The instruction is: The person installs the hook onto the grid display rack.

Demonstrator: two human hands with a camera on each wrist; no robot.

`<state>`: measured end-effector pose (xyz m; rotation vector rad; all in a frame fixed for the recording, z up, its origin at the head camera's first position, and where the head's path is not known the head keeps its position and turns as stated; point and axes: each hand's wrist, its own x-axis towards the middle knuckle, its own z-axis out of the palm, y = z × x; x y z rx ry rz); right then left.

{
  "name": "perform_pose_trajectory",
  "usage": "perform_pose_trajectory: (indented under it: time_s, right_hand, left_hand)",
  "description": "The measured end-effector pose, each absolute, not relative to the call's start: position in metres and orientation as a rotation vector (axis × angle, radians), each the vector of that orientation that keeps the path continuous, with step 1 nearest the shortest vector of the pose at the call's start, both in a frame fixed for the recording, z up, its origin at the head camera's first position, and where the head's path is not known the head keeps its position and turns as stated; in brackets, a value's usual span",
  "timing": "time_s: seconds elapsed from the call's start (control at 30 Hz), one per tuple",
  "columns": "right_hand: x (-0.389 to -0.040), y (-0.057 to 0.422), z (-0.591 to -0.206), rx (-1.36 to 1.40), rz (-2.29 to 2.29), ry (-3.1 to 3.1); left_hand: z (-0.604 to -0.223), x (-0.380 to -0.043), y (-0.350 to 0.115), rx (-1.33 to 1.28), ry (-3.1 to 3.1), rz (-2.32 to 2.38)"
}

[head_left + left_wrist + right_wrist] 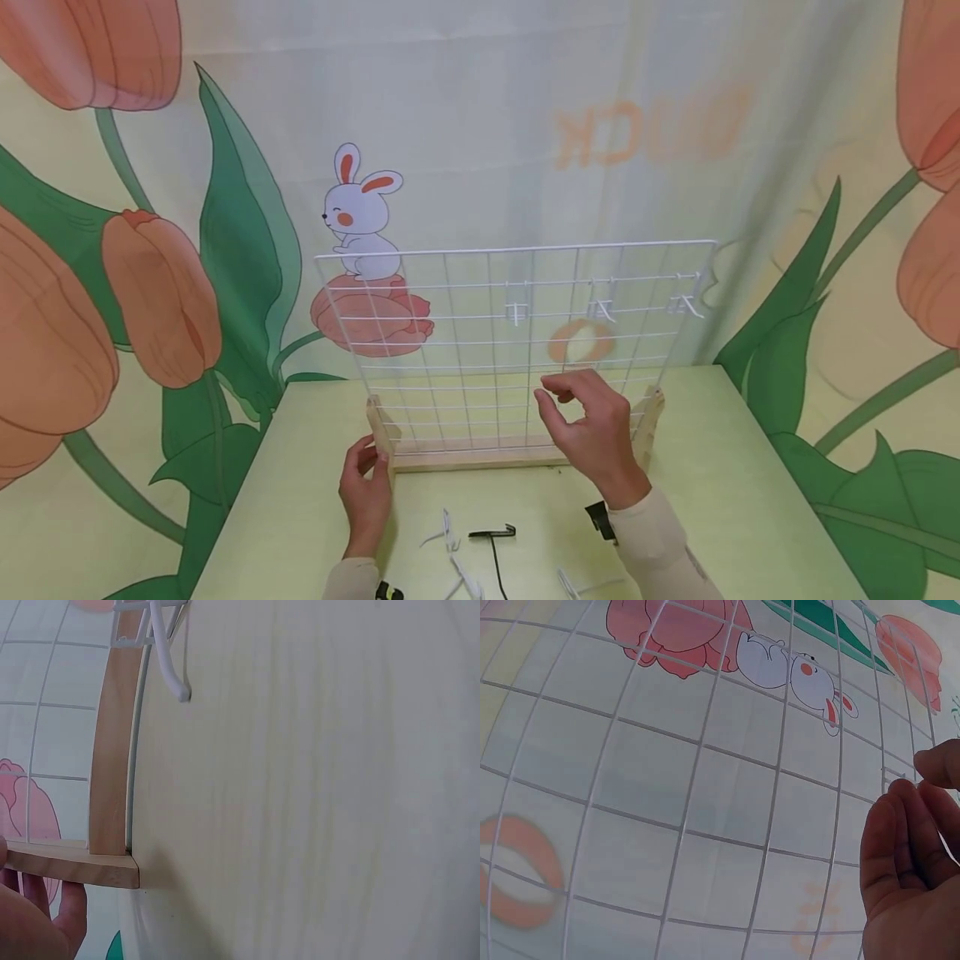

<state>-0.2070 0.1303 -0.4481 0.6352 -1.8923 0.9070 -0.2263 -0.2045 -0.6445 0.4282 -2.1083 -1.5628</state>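
A white wire grid panel (480, 342) stands upright in a wooden stand (480, 460). My left hand (366, 492) grips the stand's left wooden side piece (381, 425); in the left wrist view its fingers (71, 915) lie against the wood. My right hand (596, 429) is raised in front of the grid's right half, fingers bent, thumb and fingertips apart, holding nothing. Three white hooks hang near the grid's top: a left one (517, 313), a middle one (602, 310) and a right one (686, 305).
On the table (277, 500) in front of the stand lie a black hook (492, 533) and loose white hooks, one left (447, 533), one below it (465, 577), one right (568, 583). Behind hangs a printed curtain (480, 125) with tulips and a rabbit.
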Motion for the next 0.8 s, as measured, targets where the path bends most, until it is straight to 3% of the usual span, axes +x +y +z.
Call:
perform_pose_trajectory:
  time_s: [0.8]
  right_hand:
    - [-0.16,0.18,-0.513,0.595,1.044,-2.142]
  left_hand:
    - [-0.644,-0.227,-0.202,0.423,-2.108,-1.539]
